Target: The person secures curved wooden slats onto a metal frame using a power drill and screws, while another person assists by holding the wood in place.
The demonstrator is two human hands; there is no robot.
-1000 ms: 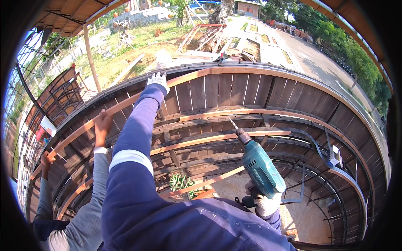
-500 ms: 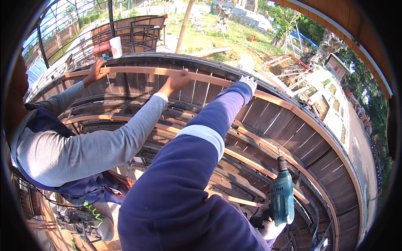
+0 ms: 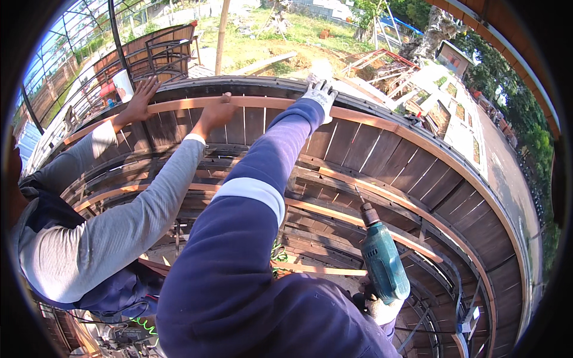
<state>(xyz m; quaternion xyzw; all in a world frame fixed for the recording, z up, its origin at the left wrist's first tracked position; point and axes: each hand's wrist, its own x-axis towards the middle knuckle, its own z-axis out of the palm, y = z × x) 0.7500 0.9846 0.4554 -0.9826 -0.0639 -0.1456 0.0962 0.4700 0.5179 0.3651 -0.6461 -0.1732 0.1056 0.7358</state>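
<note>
Here's the reddish wooden strip [image 3: 259, 102], running along the top of the curved slatted wall [image 3: 382, 149]! The gloved left hand [image 3: 321, 100] lies over it, grip unclear; the right hand [image 3: 382, 310] clutches a green drill [image 3: 385, 262]. A co-worker's hand [image 3: 216, 113] holds the strip too.

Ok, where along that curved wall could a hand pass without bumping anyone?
Right of the left hand, the dark planks between the top wooden strip and lower wooden strip look free, above the drill. It's crowded leftward, around the co-worker's hands.
</note>
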